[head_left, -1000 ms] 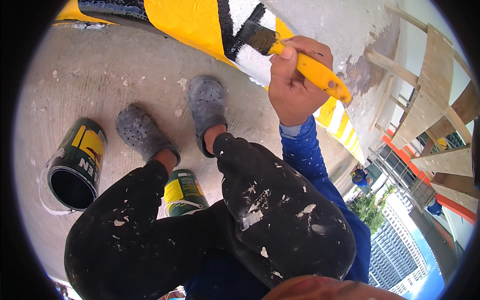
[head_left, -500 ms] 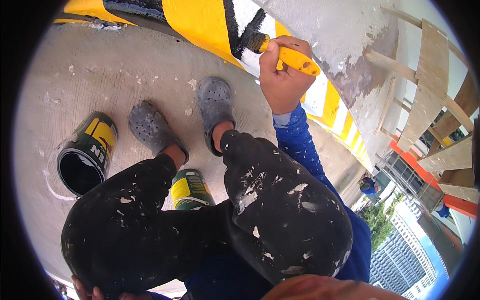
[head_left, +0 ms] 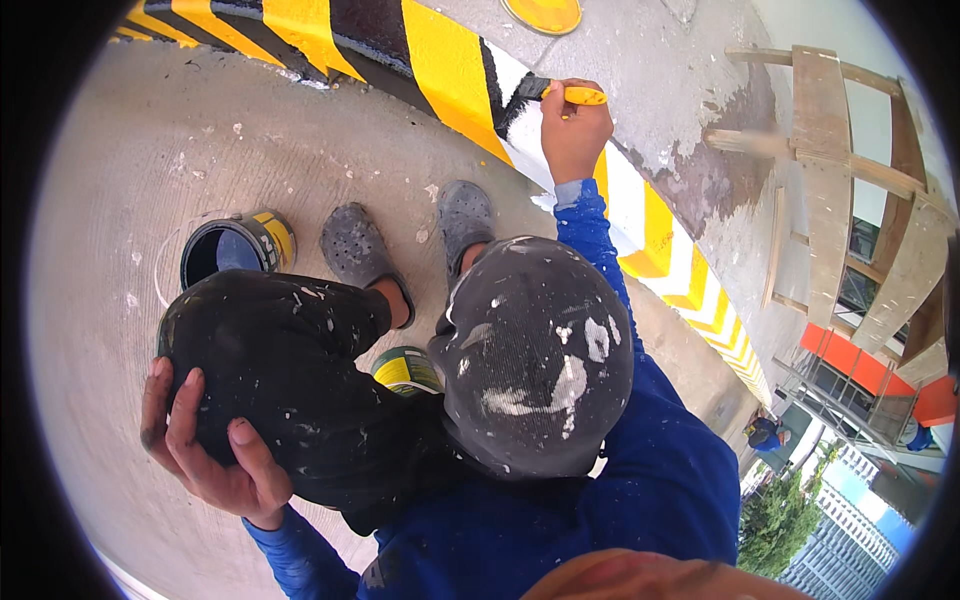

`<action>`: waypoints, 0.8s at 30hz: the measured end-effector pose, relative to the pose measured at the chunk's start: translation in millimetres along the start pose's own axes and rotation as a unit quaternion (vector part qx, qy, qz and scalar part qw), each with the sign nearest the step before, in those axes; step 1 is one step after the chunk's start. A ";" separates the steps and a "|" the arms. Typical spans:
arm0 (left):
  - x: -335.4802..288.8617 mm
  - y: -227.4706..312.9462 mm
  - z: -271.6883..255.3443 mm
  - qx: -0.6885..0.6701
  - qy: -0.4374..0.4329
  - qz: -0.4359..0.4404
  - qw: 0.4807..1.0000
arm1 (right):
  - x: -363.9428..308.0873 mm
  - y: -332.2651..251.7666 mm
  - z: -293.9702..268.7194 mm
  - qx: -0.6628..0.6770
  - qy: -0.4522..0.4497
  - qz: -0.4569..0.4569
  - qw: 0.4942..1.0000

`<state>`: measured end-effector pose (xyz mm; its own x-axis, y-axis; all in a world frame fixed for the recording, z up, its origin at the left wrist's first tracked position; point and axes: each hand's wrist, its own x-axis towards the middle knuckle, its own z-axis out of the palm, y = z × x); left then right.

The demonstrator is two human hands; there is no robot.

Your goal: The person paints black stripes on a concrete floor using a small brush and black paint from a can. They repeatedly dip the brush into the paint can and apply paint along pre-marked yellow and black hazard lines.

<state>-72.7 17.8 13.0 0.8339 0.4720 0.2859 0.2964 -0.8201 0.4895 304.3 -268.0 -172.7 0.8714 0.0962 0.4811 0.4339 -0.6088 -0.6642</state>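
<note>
Yellow plastic makes the handle of the paintbrush (head_left: 585,96), which the right hand (head_left: 577,135) pinches between thumb and fingers in the head view; the undersides of those fingers are hidden. The brush lies at the white stripe of the painted curb (head_left: 450,75), its dark bristles (head_left: 532,88) over a wet-looking black patch. Because they are nearly the same black, where bristles end and paint begins is hard to make out.

The left hand (head_left: 225,460) rests on the left knee (head_left: 250,330), its fingers curved and spread apart; part of its palm is turned out of sight.

Beyond that knee stands a dark green and yellow can (head_left: 275,238), its lower part covered by the leg. Its mouth shows something pale and shiny inside, but whether that is liquid or a reflection I cannot tell. Between the legs, a second can (head_left: 405,368) is mostly hidden by the trousers.

Two grey clogs (head_left: 358,247) stand on the concrete floor (head_left: 140,230). At the top edge a yellow disc (head_left: 545,12) is cut off. To the right, a wooden frame (head_left: 825,180) runs into the dark rim, and a distant person (head_left: 767,434) is too small to make out clearly.
</note>
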 end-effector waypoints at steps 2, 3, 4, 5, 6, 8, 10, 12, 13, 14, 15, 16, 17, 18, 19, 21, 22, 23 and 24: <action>-5.7 -4.1 -3.2 0.002 0.004 0.011 1.000 | -2.7 -18.1 -17.7 0.067 0.011 0.100 0.993; -10.5 -7.2 -4.8 -0.016 0.011 0.009 1.000 | -1.4 -43.3 -29.3 0.115 0.000 0.128 0.985; -10.6 -6.6 -3.1 -0.033 0.016 0.014 0.999 | 5.5 -49.9 -52.0 0.157 0.008 0.117 0.981; -11.0 -5.7 -1.9 -0.051 0.020 0.019 0.998 | 12.1 -56.1 -74.1 0.198 0.014 0.106 0.974; -13.9 -6.3 -4.3 -0.057 0.023 0.024 0.998 | 17.5 -77.7 -94.0 0.282 0.011 0.107 0.953; -17.3 -10.8 -3.7 -0.081 0.034 0.031 0.996 | 35.0 -118.0 -136.0 0.383 -0.001 0.085 0.920; -22.5 -13.8 -0.7 -0.113 0.049 0.046 0.991 | 52.1 -165.6 -173.9 0.431 -0.050 0.035 0.900; -29.7 -15.5 -7.7 -0.110 0.063 0.052 0.991 | 62.6 -213.7 -186.5 0.442 -0.127 -0.022 0.888; -30.1 -9.4 -12.7 -0.099 0.065 0.055 0.991 | 66.6 -238.8 -187.4 0.444 -0.168 -0.043 0.879; -28.6 0.7 -6.6 -0.104 0.071 0.073 0.989 | 72.8 -267.4 -196.0 0.417 -0.219 -0.060 0.880; -28.5 14.0 -5.7 -0.090 0.066 0.086 0.990 | 77.5 -284.8 -191.0 0.404 -0.272 -0.067 0.871; -30.6 25.7 -7.4 -0.091 0.062 0.112 0.988 | 81.7 -300.3 -178.7 0.388 -0.322 -0.081 0.860; -36.5 42.2 -8.3 -0.111 0.052 0.139 0.983 | 82.4 -314.0 -167.4 0.371 -0.361 -0.101 0.850; -42.3 60.1 -6.1 -0.154 0.044 0.174 0.972 | 84.3 -329.8 -151.0 0.344 -0.406 -0.123 0.838; -48.8 72.9 -2.4 -0.190 0.045 0.214 0.957 | 82.2 -345.5 -122.8 0.301 -0.452 -0.160 0.824; -75.0 94.9 6.9 -0.251 0.005 0.295 0.922 | 66.4 -380.6 -56.5 0.221 -0.529 -0.243 0.783; -90.5 102.7 14.4 -0.279 -0.039 0.320 0.904 | 50.8 -386.1 -14.3 0.214 -0.576 -0.258 0.745; -99.0 107.8 19.4 -0.299 -0.091 0.335 0.889 | 38.1 -387.8 18.6 0.183 -0.613 -0.274 0.718; -101.6 112.2 24.3 -0.316 -0.146 0.346 0.871 | 20.7 -386.0 54.6 0.161 -0.639 -0.301 0.690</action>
<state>-112.9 -130.0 18.9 0.8211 -0.2433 0.5163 -0.5634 -0.4901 0.6651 167.3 12.1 62.3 -0.0867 0.9956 -0.0349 0.6537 0.0304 -0.7562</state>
